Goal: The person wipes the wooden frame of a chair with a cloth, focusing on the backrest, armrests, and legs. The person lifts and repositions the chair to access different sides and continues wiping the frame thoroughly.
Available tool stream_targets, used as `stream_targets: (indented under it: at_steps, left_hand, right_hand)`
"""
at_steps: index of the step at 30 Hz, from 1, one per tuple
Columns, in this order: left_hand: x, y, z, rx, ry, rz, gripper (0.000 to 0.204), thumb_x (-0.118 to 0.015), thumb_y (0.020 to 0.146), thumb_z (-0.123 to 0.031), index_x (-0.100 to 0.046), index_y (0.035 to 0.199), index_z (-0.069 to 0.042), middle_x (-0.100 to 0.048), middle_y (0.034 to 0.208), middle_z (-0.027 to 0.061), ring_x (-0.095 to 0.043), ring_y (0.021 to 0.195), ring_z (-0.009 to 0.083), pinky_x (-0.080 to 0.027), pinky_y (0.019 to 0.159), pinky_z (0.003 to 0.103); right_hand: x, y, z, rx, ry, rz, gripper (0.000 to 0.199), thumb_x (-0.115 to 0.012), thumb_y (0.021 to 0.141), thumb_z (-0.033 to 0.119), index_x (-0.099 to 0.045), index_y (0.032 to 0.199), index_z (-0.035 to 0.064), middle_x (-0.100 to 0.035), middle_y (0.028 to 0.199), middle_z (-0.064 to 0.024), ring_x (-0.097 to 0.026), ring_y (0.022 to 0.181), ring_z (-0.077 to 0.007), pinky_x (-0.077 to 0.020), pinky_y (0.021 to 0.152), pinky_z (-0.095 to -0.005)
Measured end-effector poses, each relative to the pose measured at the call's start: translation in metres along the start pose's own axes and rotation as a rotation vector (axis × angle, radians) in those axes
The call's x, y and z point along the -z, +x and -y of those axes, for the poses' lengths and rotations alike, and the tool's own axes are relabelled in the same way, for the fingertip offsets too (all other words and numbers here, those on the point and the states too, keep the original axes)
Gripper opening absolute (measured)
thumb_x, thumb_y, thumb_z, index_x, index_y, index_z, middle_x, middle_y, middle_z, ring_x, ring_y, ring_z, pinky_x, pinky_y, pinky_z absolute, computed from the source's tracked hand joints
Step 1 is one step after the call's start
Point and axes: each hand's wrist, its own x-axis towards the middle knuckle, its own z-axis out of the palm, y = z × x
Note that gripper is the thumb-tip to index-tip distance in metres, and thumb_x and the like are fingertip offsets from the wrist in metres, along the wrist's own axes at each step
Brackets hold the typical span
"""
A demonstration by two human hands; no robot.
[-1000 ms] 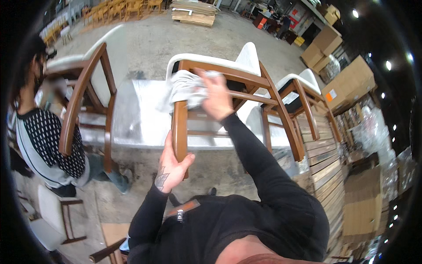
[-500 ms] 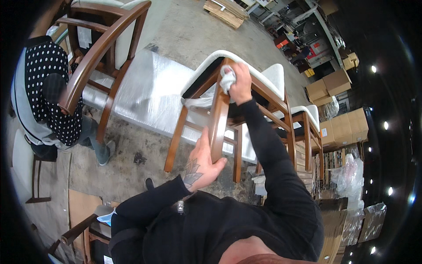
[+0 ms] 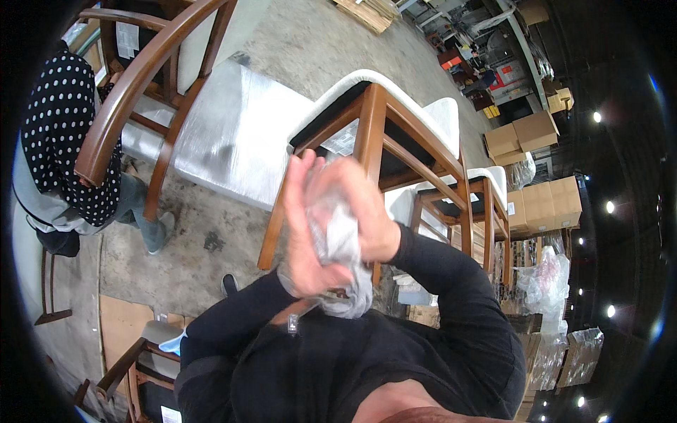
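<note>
A light grey-white cloth (image 3: 345,261) is bunched between my two hands in front of my chest, and its loose end hangs down. My left hand (image 3: 302,240) presses against it with the fingers fairly straight and the thumb across it. The fingers of my right hand (image 3: 367,211) curl round it from the other side, smeared by motion. Just beyond them a tipped wooden chair (image 3: 371,127) with a white padded seat rests on a plastic-wrapped surface, its legs and black underside facing me. Neither hand visibly touches the chair.
Behind it to the right stands a similar chair (image 3: 486,204). At the left, a person in a dotted top (image 3: 63,134) is beside another raised chair (image 3: 134,84). The wrapped platform (image 3: 233,141) runs between. Cardboard boxes (image 3: 550,201) are stacked right; another chair (image 3: 127,366) sits lower left.
My right hand has left the chair leg and come down toward me with the cloth. My left hand has let go of the leg and come up to the cloth.
</note>
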Motion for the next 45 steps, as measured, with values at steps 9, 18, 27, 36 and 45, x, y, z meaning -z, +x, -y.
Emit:
stream_targets:
  at_steps: [9,18,27,36,45]
  left_hand:
    - [-0.021,0.030,0.032,0.036,0.647,0.454,0.065,-0.075,0.079,-0.014,-0.057,0.141,-0.025,-0.045,0.146,0.0156,-0.028,0.144,0.0472,-0.028,0.118,0.057]
    - [0.004,0.183,0.211,-0.232,0.516,0.116,0.036,-0.064,0.091,-0.016,-0.068,0.127,-0.014,-0.069,0.120,0.0127,-0.056,0.117,0.0302,-0.040,0.107,0.044]
    - [0.110,0.072,0.374,0.084,1.001,0.029,0.056,-0.063,0.084,-0.038,-0.057,0.129,-0.005,-0.060,0.129,0.0183,-0.055,0.120,0.0370,-0.042,0.107,0.042]
    - [0.224,0.026,0.365,0.464,0.761,0.271,0.025,-0.054,0.090,-0.024,-0.064,0.110,-0.013,-0.065,0.105,0.0088,-0.060,0.105,0.0267,-0.045,0.097,0.040]
    - [0.161,0.023,0.396,0.340,1.362,-0.125,0.030,-0.063,0.087,-0.015,-0.056,0.108,0.004,-0.056,0.117,0.0307,-0.054,0.107,0.0489,-0.046,0.092,0.054]
  right_hand:
    - [0.142,-0.016,-0.039,-0.068,0.653,0.081,0.081,-0.074,0.084,0.028,-0.032,0.151,0.0086,-0.041,0.150,-0.0154,-0.041,0.139,-0.0273,-0.0340,0.115,-0.0472]
    - [0.130,-0.074,-0.184,-0.239,-0.900,-0.345,0.039,-0.044,0.101,0.032,-0.065,0.126,0.0098,-0.060,0.128,-0.0153,-0.053,0.124,-0.0343,-0.0418,0.105,-0.0426]
    - [0.129,-0.066,-0.175,-0.321,-0.803,-0.352,0.041,-0.043,0.102,0.033,-0.073,0.106,0.0057,-0.072,0.095,-0.0134,-0.071,0.085,-0.0292,-0.0537,0.076,-0.0355]
    - [0.121,-0.070,-0.172,-0.313,-0.863,-0.401,0.036,-0.046,0.098,0.028,-0.074,0.104,0.0076,-0.072,0.090,-0.0115,-0.070,0.080,-0.0277,-0.0530,0.072,-0.0345]
    - [0.115,-0.069,-0.175,-0.303,-0.900,-0.475,0.032,-0.050,0.098,0.029,-0.075,0.102,0.0103,-0.070,0.083,-0.0084,-0.069,0.075,-0.0256,-0.0517,0.067,-0.0344]
